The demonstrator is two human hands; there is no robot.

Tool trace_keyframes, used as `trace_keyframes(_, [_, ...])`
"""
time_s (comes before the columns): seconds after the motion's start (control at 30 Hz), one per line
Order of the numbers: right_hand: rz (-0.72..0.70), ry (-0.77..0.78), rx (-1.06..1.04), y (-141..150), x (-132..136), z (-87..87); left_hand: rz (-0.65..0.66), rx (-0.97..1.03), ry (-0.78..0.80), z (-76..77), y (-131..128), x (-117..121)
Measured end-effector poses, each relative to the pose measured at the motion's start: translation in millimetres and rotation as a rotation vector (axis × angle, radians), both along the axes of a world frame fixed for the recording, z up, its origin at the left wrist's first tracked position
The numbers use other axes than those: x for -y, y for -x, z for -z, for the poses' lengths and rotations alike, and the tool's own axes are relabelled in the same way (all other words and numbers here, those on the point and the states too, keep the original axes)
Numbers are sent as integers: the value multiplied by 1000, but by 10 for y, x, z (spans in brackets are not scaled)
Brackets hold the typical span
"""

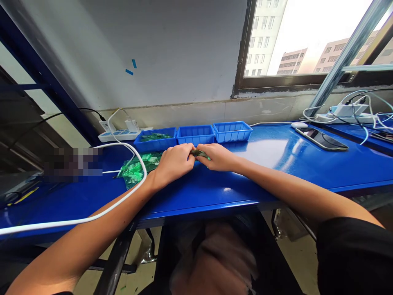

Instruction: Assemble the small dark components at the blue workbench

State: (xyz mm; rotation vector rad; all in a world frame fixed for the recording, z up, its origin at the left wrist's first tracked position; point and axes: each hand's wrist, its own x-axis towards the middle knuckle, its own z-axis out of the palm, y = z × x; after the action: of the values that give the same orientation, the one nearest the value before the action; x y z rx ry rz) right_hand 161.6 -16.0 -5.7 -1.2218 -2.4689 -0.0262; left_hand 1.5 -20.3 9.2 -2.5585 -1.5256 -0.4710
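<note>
The left hand point(178, 162) and right hand point(217, 157) both pinch a small green thing point(199, 153), which might fall onto the blue surface point(199, 192) if either grip slips.

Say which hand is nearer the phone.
Right. The right hand is well left of the phone; the left hand is farther left, beyond the right one.

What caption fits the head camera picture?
Left hand and right hand pinch a small item near three blue bins.

Dark green piece point(199, 153): small, partly hidden
Piece's place: between your left hand point(177, 162) and right hand point(218, 157), over the desk point(196, 190)
</note>
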Motion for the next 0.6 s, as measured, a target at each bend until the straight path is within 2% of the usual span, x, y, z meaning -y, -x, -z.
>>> trace_keyframes(0.23, [7, -6, -2, 0, -2, 5, 68, 14, -64, 28, -1, -34])
trace_keyframes(0.6, [29, 4, 4, 4, 8, -8, 44, 8, -33, 23, -4, -30])
